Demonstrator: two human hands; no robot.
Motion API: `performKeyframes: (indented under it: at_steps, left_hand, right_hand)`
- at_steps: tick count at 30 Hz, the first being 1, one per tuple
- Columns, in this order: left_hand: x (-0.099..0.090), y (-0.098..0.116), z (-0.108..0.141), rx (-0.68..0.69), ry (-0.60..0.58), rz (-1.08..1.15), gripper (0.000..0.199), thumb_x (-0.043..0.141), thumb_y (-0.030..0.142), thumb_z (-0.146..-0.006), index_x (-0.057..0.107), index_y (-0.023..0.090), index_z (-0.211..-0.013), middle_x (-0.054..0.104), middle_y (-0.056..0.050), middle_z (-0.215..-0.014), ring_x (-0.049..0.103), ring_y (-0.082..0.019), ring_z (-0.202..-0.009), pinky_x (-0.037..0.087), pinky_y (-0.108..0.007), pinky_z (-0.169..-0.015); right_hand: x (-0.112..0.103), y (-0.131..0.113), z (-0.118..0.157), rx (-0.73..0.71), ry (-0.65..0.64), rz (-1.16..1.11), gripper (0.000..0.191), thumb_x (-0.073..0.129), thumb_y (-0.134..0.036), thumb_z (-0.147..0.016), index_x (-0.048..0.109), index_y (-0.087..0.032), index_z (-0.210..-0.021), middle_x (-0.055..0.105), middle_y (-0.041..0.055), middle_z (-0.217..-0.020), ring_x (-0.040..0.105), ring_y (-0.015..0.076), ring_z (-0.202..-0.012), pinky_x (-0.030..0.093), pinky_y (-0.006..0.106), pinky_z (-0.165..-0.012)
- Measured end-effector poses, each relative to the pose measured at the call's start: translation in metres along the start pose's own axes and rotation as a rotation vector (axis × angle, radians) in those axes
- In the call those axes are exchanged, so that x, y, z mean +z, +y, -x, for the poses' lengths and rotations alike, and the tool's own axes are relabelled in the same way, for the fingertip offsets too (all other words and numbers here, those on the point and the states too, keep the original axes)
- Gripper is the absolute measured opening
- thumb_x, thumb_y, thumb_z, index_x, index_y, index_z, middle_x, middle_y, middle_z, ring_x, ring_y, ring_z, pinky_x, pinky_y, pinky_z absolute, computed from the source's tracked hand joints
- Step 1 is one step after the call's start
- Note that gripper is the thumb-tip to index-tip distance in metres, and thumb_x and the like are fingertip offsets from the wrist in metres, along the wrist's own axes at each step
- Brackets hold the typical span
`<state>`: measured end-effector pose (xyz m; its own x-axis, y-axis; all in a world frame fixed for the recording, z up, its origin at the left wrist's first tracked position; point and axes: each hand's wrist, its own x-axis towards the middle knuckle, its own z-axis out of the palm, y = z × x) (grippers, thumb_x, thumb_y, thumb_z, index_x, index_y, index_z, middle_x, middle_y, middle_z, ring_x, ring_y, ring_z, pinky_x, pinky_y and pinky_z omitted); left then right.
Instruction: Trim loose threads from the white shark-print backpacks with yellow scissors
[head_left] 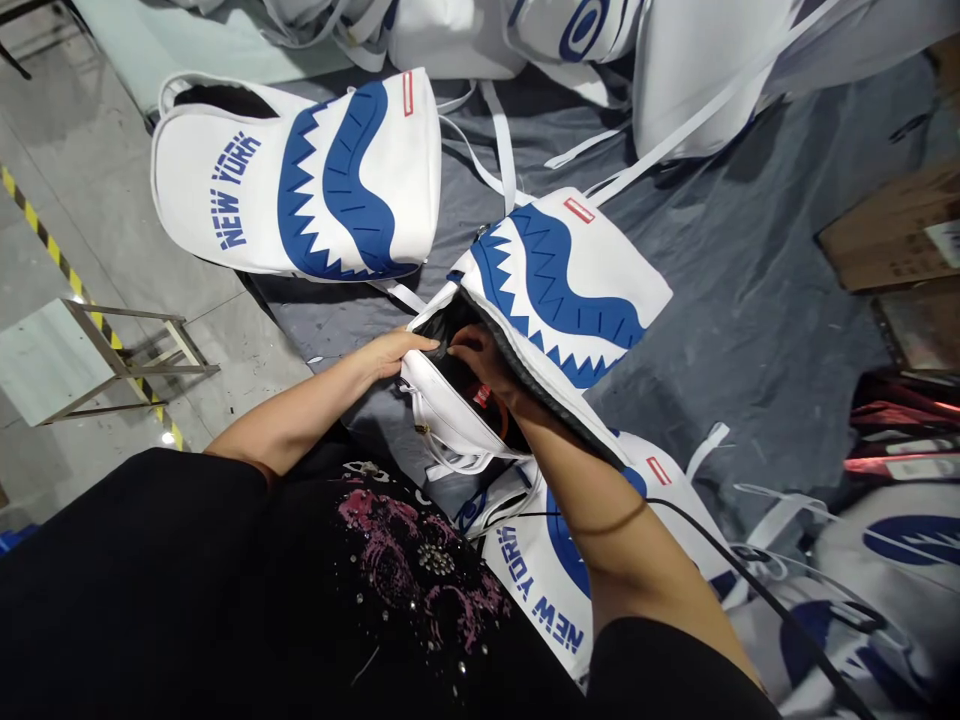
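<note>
A white backpack (577, 270) with a blue wavy shark-mouth print lies unzipped in front of me, its dark lining showing. My left hand (405, 350) grips the rim of its opening, thumb on the inside and fingers on the outer side. My right hand (487, 365) reaches into the opening, fingers bent and drawn together near the lining, close to my left thumb. What those fingers pinch, if anything, is too small to make out. A red tag (482, 396) shows inside, beside my right wrist. White straps (450, 455) hang from the bag's near side.
Another white backpack (300, 190) printed "NEW YORK" lies at the upper left. One more backpack (540, 590) is partly under my right forearm. White bags (457, 40) crowd the far side of the grey cloth (720, 330). Cardboard boxes (892, 235) stand right; a stool (67, 360) stands left.
</note>
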<state>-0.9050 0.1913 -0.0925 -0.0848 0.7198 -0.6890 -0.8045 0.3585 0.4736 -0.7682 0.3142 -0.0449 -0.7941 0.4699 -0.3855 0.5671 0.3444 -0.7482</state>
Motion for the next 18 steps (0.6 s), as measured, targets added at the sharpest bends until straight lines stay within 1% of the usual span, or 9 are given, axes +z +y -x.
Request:
performKeyframes:
  at_steps: [3,5,9,11,13,15,18]
  left_hand:
    - [-0.001,-0.002,-0.002,-0.017,0.007,0.005,0.023,0.075,0.005,-0.065,0.069,0.009,-0.087,0.075,-0.009,-0.076,0.071,-0.019,-0.065,0.061,-0.033,-0.071]
    - [-0.002,-0.004,-0.002,-0.02,0.004,0.006,0.023,0.075,0.006,-0.065,0.069,0.008,-0.088,0.075,-0.009,-0.076,0.072,-0.02,-0.066,0.06,-0.033,-0.072]
    - [-0.002,-0.007,-0.001,-0.007,0.003,0.0,0.027,0.076,0.008,-0.065,0.069,0.009,-0.092,0.076,-0.008,-0.078,0.072,-0.02,-0.068,0.06,-0.034,-0.074]
    - [-0.003,-0.007,-0.001,-0.013,0.004,0.004,0.026,0.075,0.008,-0.066,0.069,0.009,-0.091,0.075,-0.008,-0.078,0.072,-0.02,-0.068,0.06,-0.034,-0.075]
    - [-0.004,-0.007,-0.002,-0.024,0.001,0.01,0.024,0.075,0.007,-0.066,0.069,0.009,-0.089,0.075,-0.009,-0.077,0.072,-0.02,-0.067,0.06,-0.035,-0.075]
    - [-0.004,-0.007,-0.004,-0.035,0.002,0.012,0.023,0.075,0.007,-0.066,0.069,0.009,-0.088,0.075,-0.009,-0.076,0.071,-0.02,-0.066,0.06,-0.035,-0.075]
    - [-0.007,-0.011,-0.009,-0.052,0.01,0.043,0.022,0.074,0.006,-0.065,0.069,0.009,-0.086,0.074,-0.008,-0.073,0.07,-0.02,-0.063,0.059,-0.035,-0.072]
  right_hand:
    - [0.007,0.008,-0.001,-0.088,0.009,0.056,0.01,0.056,-0.024,-0.087,0.052,-0.023,-0.078,0.06,0.003,-0.086,0.054,0.0196,-0.088,0.041,0.032,-0.09]
    - [0.01,0.011,-0.001,-0.139,0.02,0.074,0.011,0.055,-0.026,-0.085,0.049,-0.022,-0.075,0.056,0.0024,-0.082,0.051,0.0191,-0.082,0.042,0.033,-0.085]
    - [0.012,0.017,-0.002,-0.227,-0.011,0.046,0.015,0.053,-0.035,-0.083,0.05,-0.022,-0.075,0.053,0.001,-0.076,0.05,0.0185,-0.075,0.043,0.036,-0.083]
    - [0.013,0.019,-0.004,-0.224,0.016,0.06,0.017,0.051,-0.037,-0.083,0.05,-0.022,-0.075,0.053,0.0012,-0.075,0.051,0.0191,-0.077,0.043,0.038,-0.086]
    - [0.015,0.019,-0.005,-0.196,0.085,0.092,0.016,0.048,-0.036,-0.083,0.047,-0.023,-0.073,0.053,0.0017,-0.075,0.051,0.0198,-0.08,0.042,0.039,-0.09]
    - [0.016,0.017,-0.005,-0.164,0.127,0.116,0.016,0.046,-0.035,-0.084,0.045,-0.023,-0.074,0.053,0.0016,-0.076,0.05,0.0199,-0.082,0.041,0.04,-0.093]
    - [0.018,0.016,-0.002,-0.128,0.119,0.119,0.015,0.046,-0.033,-0.085,0.042,-0.024,-0.073,0.049,0.0003,-0.073,0.048,0.0189,-0.08,0.04,0.039,-0.094]
